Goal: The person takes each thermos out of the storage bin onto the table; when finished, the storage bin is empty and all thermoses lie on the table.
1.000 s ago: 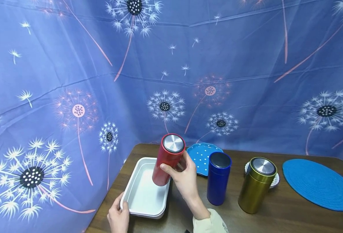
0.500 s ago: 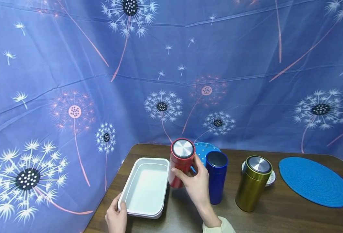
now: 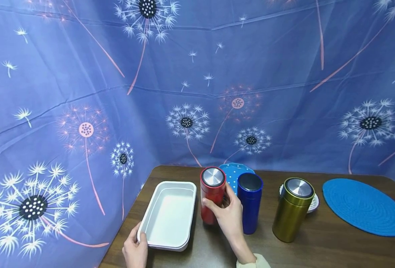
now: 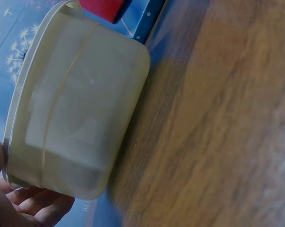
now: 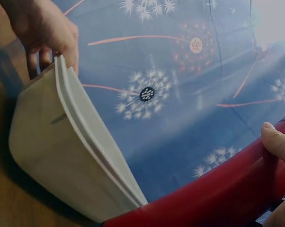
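Observation:
My right hand grips a red thermos with a silver lid, thumb on its near side and fingers round the right. The thermos is upright, just right of a white rectangular plastic basin. At the basin's near left corner my left hand pinches the rim, thumb on top and fingers underneath. In the left wrist view the basin's side wall fills the middle, with the red thermos beyond it. The right wrist view has my thumb along the red thermos.
Right of the red thermos stand a blue thermos and a gold thermos. Behind them lie a blue polka-dot plate and a small white dish. A round blue woven mat lies at the right. A dandelion-print curtain surrounds the wooden table.
The red thermos has moved right and down in my right hand, from over the basin to beside it. My left hand keeps its hold on the basin's rim.

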A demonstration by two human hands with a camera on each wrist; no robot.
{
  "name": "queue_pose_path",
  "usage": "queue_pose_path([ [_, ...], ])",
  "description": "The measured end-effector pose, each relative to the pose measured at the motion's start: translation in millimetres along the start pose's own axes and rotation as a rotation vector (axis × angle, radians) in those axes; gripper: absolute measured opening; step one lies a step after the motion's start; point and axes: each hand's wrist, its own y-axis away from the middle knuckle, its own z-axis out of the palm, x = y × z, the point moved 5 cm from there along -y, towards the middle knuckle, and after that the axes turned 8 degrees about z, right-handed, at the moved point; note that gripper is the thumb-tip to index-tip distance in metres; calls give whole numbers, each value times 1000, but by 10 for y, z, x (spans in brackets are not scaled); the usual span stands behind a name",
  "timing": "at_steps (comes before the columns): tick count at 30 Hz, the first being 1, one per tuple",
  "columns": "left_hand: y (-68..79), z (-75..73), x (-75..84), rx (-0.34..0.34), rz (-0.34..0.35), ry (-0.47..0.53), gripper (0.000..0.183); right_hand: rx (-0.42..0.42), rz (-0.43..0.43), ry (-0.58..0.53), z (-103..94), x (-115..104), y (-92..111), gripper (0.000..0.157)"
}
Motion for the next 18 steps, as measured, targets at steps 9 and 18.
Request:
queue_pose_path([
  [9,6,13,-17,0,9,33,33,3,-3,29,30,156,-60,79],
  [18,21,-6,-10,0,12,60,33,10,5,54,91,291,-110,80],
])
